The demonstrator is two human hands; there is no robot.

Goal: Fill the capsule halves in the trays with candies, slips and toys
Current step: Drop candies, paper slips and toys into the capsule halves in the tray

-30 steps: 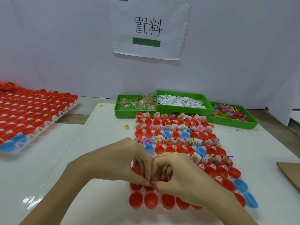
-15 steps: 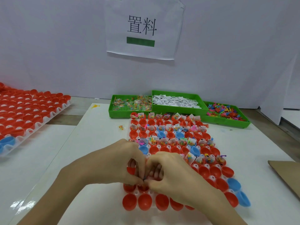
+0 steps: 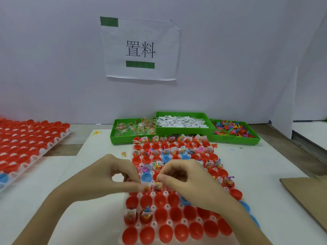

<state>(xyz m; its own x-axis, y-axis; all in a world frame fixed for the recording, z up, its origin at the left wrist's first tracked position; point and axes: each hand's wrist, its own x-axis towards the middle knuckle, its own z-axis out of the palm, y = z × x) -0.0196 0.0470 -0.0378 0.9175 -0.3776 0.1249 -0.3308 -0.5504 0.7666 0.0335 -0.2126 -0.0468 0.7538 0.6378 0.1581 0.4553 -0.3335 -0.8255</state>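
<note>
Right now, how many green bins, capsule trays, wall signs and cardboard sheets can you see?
Green bins: 3 (candies, slips, toys)
Capsule trays: 2 (near, left)
Wall sign: 1
Cardboard sheet: 1
Total: 7

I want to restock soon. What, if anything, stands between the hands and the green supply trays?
Only the capsule tray itself: its filled far rows lie between both hands (left hand, right hand) and the green trays. Nothing tall blocks reaching over.

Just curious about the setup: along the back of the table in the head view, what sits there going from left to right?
Tray of red capsule halves → green bin of candy packets → green bin of paper slips → green bin of colourful toys.
</note>
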